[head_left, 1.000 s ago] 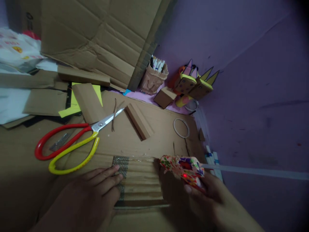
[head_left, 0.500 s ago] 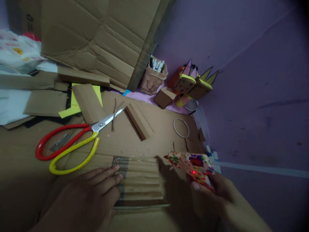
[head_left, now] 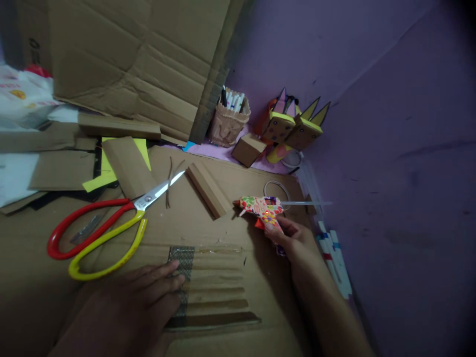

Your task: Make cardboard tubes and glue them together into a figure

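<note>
My left hand (head_left: pixel 137 302) lies flat with its fingers stretched over the left edge of a ribbed cardboard piece (head_left: pixel 219 285). A dark patterned strip runs down that edge, and a shiny line lies along the piece's far edge. My right hand (head_left: pixel 293 243) is wrapped round the handle of a flower-patterned glue gun (head_left: pixel 260 206), its nozzle pointing left. A clear glue stick (head_left: pixel 308 203) sticks out of the gun's back, and a small red light glows on its side. The gun is held beyond the cardboard piece, near a folded cardboard strip (head_left: pixel 208 191).
Large scissors (head_left: pixel 139 203) with red and yellow handles lie at left. Behind them are cardboard scraps (head_left: pixel 128 163) and yellow paper (head_left: pixel 100 181). A paper holder of markers (head_left: pixel 228 121), a small box (head_left: pixel 248 149) and cardboard figures (head_left: pixel 293 124) stand by the purple wall. More markers (head_left: pixel 336 260) lie at right.
My right hand has moved the glue gun up and left, away from the cardboard piece's right side. My left hand stays on the piece. The view has shifted slightly.
</note>
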Motion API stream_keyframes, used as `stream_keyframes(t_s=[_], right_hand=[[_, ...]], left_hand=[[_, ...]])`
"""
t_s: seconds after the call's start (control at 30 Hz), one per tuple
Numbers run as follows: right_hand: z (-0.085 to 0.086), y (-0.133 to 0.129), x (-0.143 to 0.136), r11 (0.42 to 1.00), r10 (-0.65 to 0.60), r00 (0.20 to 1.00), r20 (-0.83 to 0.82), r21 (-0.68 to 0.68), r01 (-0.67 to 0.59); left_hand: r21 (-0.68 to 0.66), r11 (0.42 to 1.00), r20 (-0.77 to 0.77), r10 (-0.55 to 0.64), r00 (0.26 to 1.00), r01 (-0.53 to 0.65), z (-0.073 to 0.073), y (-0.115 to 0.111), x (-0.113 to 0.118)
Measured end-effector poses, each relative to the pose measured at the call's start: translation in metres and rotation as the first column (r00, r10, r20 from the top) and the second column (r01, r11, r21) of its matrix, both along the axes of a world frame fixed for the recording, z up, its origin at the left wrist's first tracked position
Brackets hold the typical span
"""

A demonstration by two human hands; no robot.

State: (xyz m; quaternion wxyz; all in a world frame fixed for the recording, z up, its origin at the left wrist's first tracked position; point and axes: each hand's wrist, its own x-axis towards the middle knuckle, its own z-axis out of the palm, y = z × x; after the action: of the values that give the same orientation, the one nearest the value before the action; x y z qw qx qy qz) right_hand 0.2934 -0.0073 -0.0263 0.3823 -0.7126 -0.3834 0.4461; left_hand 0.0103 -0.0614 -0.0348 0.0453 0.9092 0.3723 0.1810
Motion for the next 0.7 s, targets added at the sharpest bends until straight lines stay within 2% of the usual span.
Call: stream_keyframes(t_s=[0.1,0.3,0.47,0.6,0.7], right_hand=[[0.003,-0.012,0.005,0.999,0.041,0.998,-0.055,0.012,-0.040],[0.023,-0.062,0.017,0.993,0.118,0.992,-0.048,-0.003,-0.119],[0.018,-0.091,0.025,0.987,0.159,0.973,0.169,-0.056,-0.152],[0.008,-0.096,0.031,0.974,0.225,0.908,0.354,-0.046,-0.223],[0.007,-0.095,0.031,0.968,0.237,0.876,0.419,-0.022,-0.252]], left_hand=[[-0.012,1.000,0.004,-0.004,1.000,0.004,0.001,-0.001,-0.001],[0.004,0.997,0.132,0.078,0.988,-0.080,-0.008,-0.005,0.001],[-0.057,0.994,0.147,0.099,0.984,-0.091,-0.010,-0.008,0.003],[-0.083,0.993,0.110,0.096,0.989,-0.087,-0.005,-0.006,0.003],[-0.071,0.995,0.043,0.066,0.997,-0.063,0.002,-0.005,0.003]])
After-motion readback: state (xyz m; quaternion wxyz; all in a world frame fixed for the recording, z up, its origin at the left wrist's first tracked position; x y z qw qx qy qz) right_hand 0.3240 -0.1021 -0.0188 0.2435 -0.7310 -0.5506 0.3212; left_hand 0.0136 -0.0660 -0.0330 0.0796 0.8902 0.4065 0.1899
